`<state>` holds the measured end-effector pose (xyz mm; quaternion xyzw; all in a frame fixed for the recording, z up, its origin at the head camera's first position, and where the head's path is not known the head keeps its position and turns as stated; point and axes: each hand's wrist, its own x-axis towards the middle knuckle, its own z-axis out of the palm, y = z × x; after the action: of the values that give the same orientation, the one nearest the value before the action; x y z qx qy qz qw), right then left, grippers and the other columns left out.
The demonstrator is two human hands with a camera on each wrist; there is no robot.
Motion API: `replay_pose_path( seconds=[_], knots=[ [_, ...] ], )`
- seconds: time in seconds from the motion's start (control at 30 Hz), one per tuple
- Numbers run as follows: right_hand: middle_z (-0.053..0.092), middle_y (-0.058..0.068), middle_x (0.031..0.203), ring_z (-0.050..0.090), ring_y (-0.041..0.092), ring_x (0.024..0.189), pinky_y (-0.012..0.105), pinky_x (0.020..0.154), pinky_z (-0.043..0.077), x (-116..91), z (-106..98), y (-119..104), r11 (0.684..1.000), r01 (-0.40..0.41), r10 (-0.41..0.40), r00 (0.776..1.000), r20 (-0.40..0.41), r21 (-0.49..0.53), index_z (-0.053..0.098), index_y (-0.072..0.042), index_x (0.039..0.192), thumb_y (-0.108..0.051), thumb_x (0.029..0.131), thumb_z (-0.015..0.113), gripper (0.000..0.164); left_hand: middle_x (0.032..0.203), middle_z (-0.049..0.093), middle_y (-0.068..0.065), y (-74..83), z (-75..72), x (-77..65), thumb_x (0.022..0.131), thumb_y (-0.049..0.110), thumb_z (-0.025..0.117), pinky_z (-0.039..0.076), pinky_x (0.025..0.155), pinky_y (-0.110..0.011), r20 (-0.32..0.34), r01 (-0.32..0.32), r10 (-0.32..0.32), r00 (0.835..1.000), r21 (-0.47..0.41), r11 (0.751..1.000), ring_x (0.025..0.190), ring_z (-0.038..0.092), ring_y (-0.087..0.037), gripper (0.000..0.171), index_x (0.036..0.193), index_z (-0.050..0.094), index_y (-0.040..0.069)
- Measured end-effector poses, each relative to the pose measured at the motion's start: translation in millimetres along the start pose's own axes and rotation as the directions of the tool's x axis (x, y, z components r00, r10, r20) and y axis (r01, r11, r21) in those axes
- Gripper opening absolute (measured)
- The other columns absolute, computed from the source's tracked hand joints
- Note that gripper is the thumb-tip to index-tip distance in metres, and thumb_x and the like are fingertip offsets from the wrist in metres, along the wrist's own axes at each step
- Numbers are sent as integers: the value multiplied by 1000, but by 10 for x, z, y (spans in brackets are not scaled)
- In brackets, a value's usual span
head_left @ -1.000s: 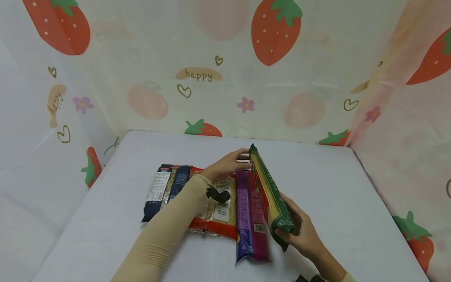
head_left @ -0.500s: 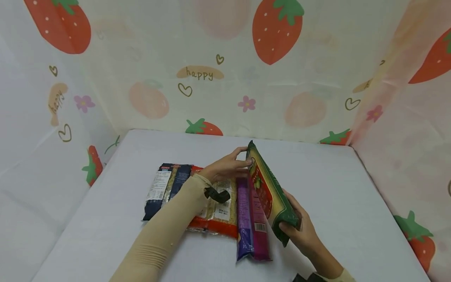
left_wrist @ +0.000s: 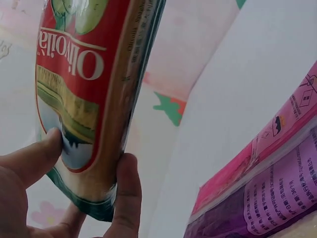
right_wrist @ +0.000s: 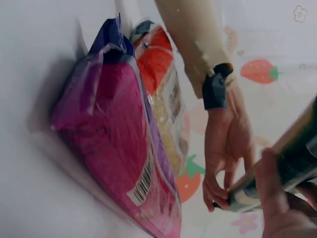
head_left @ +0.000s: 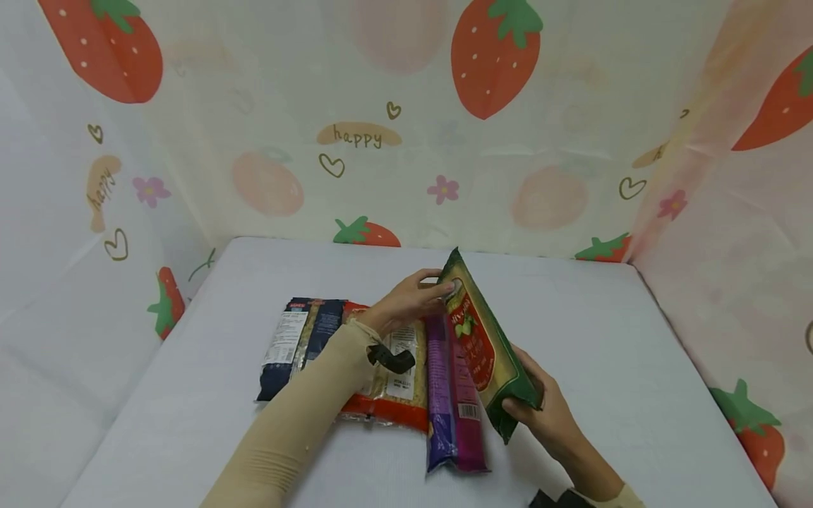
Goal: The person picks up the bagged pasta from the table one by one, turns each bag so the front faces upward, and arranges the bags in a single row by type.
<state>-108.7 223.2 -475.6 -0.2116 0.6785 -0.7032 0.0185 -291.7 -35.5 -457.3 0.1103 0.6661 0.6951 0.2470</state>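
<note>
A green and gold pasta packet [head_left: 478,337] with a red "Olivoilà" label is held tilted above the table by both hands. My left hand [head_left: 405,302] pinches its far end, the thumb [left_wrist: 37,157] on the label and the fingers behind and along the edge. Lower down, my right hand [head_left: 547,415] grips the near end, thumb on the front side and the other fingers mostly hidden behind. Just left of and below it, a purple and magenta packet [head_left: 454,409] lies on the table, its barcode showing in the right wrist view.
Left of the purple packet lies a red-ended clear packet [head_left: 396,408] of pale food, partly covered by my left forearm. Beyond that is a navy packet [head_left: 282,346] with a white label. The white table [head_left: 603,331] meets strawberry-print cloth walls [head_left: 406,190] behind and at both sides.
The pasta packet has been turned so its red label faces me more, where before mostly its narrow edge showed. My left thumb now lies on its front. The packets on the table have not moved.
</note>
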Motion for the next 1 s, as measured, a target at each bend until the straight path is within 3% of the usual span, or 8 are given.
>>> replay_pose_path(
  seconds=[0.13, 0.27, 0.43, 0.57, 0.73, 0.87, 1.0],
  knots=[
    [59, 1, 149, 61, 18, 122, 27, 98, 55, 3, -56, 6, 997, 27, -26, 999, 19, -79, 36, 1, 166, -26, 102, 74, 78, 168, 37, -23, 4, -3, -22, 108, 31, 69, 42, 120, -58, -50, -29, 31, 998, 39, 999, 148, 48, -41, 75, 169, 30, 13],
    [52, 3, 160, 59, 18, 132, 28, 103, 54, 10, -77, -13, 993, 15, -12, 1000, 28, -120, 36, -9, 168, -17, 100, 79, 81, 165, 40, -22, 23, -1, -48, 107, 33, 70, 44, 116, -65, -81, -31, 34, 996, 41, 999, 143, 53, -41, 75, 168, 32, 15],
    [43, 15, 166, 57, 15, 139, 31, 104, 56, 15, -37, -39, 990, -20, 27, 999, 46, -143, 31, -18, 171, -1, 95, 81, 92, 147, 56, -22, 36, -18, -77, 107, 34, 69, 47, 106, -65, -107, -8, 13, 994, 50, 999, 126, 62, -36, 70, 166, 34, 19],
    [39, 24, 164, 59, 19, 137, 35, 101, 60, 10, -3, -35, 996, -14, 23, 995, 92, -92, 22, -15, 173, 6, 95, 78, 98, 143, 59, -23, 46, -67, -103, 109, 34, 66, 45, 108, -66, -73, 0, 1, 997, 6, 1000, 127, 63, -39, 68, 167, 33, 21],
    [44, 18, 163, 57, 16, 139, 33, 102, 58, -11, 18, -29, 996, -22, 30, 996, 90, -86, 22, -17, 173, 7, 96, 75, 96, 162, 42, -23, 83, -173, -150, 113, 33, 58, 45, 113, -67, 24, 39, -38, 999, -6, 999, 143, 53, -48, 66, 170, 26, 27],
    [43, 14, 165, 54, 14, 141, 30, 104, 56, -21, 23, -11, 995, -35, 42, 996, 76, -92, 24, -18, 173, 5, 98, 73, 93, 167, 34, -24, 119, -238, -177, 112, 23, 60, 46, 114, -64, 70, 58, -57, 996, -14, 998, 138, 57, -50, 71, 172, 22, 28],
    [34, 24, 169, 53, 11, 143, 30, 107, 55, -19, 27, 27, 996, -29, 36, 995, 90, -83, 21, -13, 173, 7, 98, 73, 94, 167, 33, -27, 121, -257, -185, 110, 14, 63, 47, 112, -66, 68, 39, -37, 997, -24, 999, 126, 65, -47, 77, 173, 19, 26]
  ],
)
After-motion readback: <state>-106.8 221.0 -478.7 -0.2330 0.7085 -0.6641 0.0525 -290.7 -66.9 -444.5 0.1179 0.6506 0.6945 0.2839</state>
